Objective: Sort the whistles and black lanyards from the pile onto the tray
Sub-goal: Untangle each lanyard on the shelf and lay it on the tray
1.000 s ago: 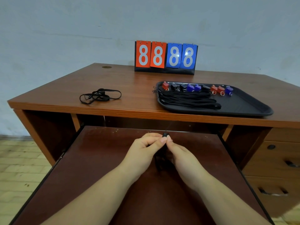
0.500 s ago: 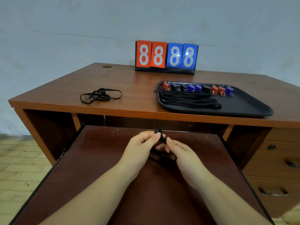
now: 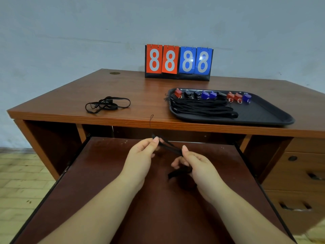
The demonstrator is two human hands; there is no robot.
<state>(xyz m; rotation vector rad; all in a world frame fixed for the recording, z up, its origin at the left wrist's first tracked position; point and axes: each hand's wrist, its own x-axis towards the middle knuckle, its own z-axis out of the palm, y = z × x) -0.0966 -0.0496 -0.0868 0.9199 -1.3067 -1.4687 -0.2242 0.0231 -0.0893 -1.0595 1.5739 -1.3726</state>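
Item in hand: we are stretching one flat black woven lanyard (image 3: pixel 169 147) over the pull-out dark wooden shelf (image 3: pixel 105 173), our left hand (image 3: pixel 140 155) pinching its end between thumb and forefinger, our right hand (image 3: pixel 197 164) pinching the strap, remaining fingers curled around the slack. Black plastic tray (image 3: pixel 274 113) at two o'clock is holding a row of red, black and blue whistles (image 3: pixel 211 95) and bundled lanyards (image 3: pixel 202 108). Remaining tangled lanyard pile (image 3: pixel 107 104) is lying at eleven o'clock. Next, we judge: straightening, then carrying it trayward.

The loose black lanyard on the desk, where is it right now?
In the head view, the loose black lanyard lies on the left part of the desktop, left of the tray and apart from it.
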